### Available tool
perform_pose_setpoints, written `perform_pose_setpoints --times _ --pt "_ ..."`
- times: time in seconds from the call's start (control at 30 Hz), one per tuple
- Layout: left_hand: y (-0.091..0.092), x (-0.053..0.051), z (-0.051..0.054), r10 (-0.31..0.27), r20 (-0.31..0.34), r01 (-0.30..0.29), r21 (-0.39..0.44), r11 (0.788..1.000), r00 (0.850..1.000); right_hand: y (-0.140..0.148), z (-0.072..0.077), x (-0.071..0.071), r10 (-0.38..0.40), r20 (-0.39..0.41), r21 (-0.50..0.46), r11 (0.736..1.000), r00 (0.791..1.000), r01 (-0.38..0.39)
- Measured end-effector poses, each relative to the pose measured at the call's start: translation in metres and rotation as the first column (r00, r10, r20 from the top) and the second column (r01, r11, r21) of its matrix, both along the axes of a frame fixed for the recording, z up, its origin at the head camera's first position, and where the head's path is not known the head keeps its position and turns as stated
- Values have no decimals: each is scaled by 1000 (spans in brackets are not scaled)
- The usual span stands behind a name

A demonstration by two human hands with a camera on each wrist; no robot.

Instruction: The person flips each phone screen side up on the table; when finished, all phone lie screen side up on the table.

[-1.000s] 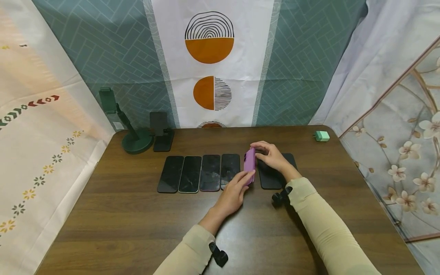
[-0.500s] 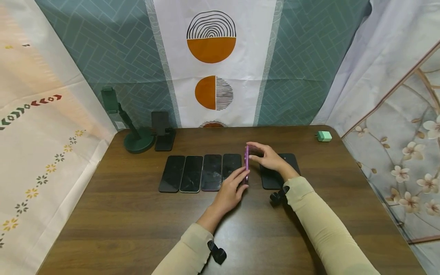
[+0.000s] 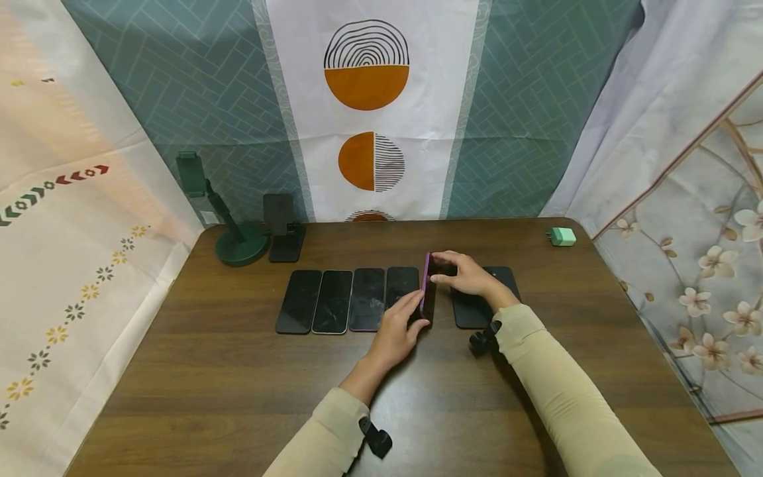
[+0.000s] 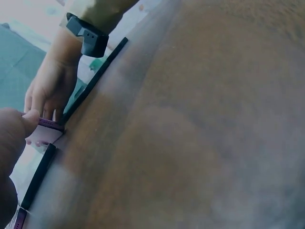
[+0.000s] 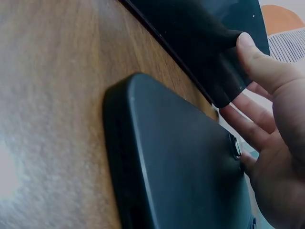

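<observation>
Since the purple phone [image 3: 425, 285] is a stiff, flat slab, I'd guess it's light enough for one hand, but the glassy screen [image 5: 190, 28] is probably slippery and wouldn't love a drop. The long edges or the two ends seem the sane places to grab it, not the middle of the glass.

My right hand [image 3: 467, 273] is pinching the far end, thumb on the screen, fingers round behind. My left hand [image 3: 393, 334] looks pinched onto the near end, thumb at the purple edge, though I can't really see all its fingertips.

The phone is between my hands, just right of the four dark phones [image 3: 367, 299] lined up on the surface [image 3: 268, 397], and left of the black phone [image 3: 473, 311] lying camera side up. Long axis runs pretty much straight away from me, roughly in line with its neighbours. It's tipped nearly onto its long side, so I mostly get a thin purple strip, with the screen facing right. Can't tell which end is the top, or whether the lower edge touches the surface.
</observation>
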State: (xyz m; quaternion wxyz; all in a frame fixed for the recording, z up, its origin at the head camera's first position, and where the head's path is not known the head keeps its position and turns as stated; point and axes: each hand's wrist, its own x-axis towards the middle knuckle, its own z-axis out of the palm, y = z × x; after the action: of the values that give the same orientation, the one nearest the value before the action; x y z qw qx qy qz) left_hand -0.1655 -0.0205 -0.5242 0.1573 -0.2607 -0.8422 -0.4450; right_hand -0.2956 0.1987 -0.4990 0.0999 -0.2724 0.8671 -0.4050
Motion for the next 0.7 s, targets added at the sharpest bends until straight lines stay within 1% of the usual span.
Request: perform_pose_setpoints --times 0.07,0.13,0.23,0.27,0.3,0.4,0.53,0.6,0.7 --pt "0 -1 1 8 38 -10 28 1000 999 1 0 0 1 -9 14 1000 1000 -1" --pt "1 -3 3 13 105 -20 75 997 994 1 -1 0 8 -22 26 1000 1000 -7" --pt "2 -6 6 27 221 -55 121 991 975 2 -2 0 15 -52 42 999 999 -13" --pt "2 -7 7 34 253 -67 125 990 967 2 -3 0 15 -56 45 999 998 -13" --pt "2 -8 8 50 273 -84 113 990 961 2 -3 0 12 -58 49 999 998 -9" --pt "3 -8 8 120 290 -136 34 990 950 2 -5 1 -1 -51 57 998 999 4" --pt "4 -6 7 200 261 -188 -71 980 944 1 -6 2 -14 -38 71 997 999 17" --pt "6 -4 7 220 248 -202 -98 975 943 1 -6 3 -19 -41 78 997 999 22" --pt "8 -3 7 239 220 -215 -127 968 946 2 -6 3 -19 -46 81 996 999 23"
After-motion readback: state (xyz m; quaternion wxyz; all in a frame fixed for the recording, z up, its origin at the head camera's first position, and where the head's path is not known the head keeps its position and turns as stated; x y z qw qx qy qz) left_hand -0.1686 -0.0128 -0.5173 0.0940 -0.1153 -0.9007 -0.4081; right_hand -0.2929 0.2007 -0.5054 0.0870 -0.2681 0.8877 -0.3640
